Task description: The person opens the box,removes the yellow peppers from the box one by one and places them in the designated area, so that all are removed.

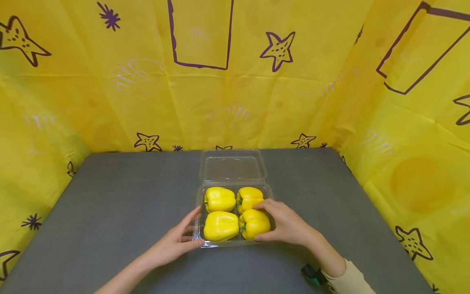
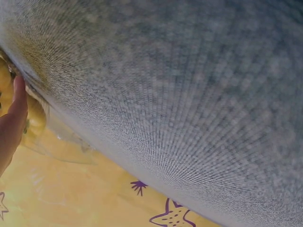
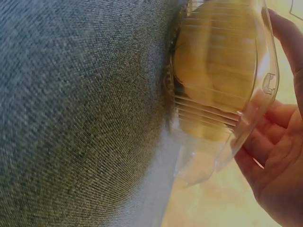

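Observation:
A clear plastic clamshell box [image 1: 231, 244] lies on the table with its hinged lid [image 1: 232, 168] folded back. Yellow bell peppers fill it in two rows: a far left pepper [image 1: 220, 199], a near left pepper [image 1: 221, 226], a far right pepper [image 1: 249, 197] and a near right pepper [image 1: 256, 224]. My left hand [image 1: 180, 241] holds the box's left side, thumb at the front corner. With thumb and forefinger my right hand [image 1: 288, 224] grips the near right pepper. In the right wrist view, its other fingers [image 3: 260, 142] stand outside the box's clear wall.
The grey table [image 1: 121, 204] ends at the back against a yellow cloth [image 1: 242, 90] printed with purple starfish, which also hangs at both sides. A dark strap [image 1: 313, 274] shows at the right wrist beside a pale sleeve [image 1: 346, 279].

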### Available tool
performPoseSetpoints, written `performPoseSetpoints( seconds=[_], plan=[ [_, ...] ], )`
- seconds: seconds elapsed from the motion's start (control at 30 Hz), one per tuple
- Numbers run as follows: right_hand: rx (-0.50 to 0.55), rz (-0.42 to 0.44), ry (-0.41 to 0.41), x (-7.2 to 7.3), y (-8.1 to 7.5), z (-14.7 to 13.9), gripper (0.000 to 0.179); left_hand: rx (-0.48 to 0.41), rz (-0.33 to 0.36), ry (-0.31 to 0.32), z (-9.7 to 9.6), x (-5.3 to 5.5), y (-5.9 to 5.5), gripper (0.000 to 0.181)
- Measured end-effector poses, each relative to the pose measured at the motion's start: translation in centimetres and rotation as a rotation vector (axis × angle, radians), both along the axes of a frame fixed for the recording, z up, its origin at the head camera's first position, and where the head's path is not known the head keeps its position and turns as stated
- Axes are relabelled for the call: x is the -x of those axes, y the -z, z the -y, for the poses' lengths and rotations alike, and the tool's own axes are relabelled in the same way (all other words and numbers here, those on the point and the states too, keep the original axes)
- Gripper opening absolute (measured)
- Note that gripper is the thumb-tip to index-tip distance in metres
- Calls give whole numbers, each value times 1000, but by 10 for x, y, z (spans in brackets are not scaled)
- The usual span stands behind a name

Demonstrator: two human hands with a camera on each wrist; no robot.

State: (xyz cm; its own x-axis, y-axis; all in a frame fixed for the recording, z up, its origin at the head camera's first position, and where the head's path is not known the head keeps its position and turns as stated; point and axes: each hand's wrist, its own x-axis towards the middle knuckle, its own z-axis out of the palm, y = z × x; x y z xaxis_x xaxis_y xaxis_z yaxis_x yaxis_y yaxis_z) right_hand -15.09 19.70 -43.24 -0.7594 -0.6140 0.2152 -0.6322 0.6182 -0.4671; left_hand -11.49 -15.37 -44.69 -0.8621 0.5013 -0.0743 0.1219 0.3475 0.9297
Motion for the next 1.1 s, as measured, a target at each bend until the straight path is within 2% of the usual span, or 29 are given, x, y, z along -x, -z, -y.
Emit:
performPoseSetpoints(
  seconds=[0.4,1.1],
  plan=[
    [35,29,-12,5,6,1,67,-1,10,-1,0,0,0,86],
    [54,3,-23,11,6,3,65,-1,15,-7,0,1,-1,87]
  ],
)
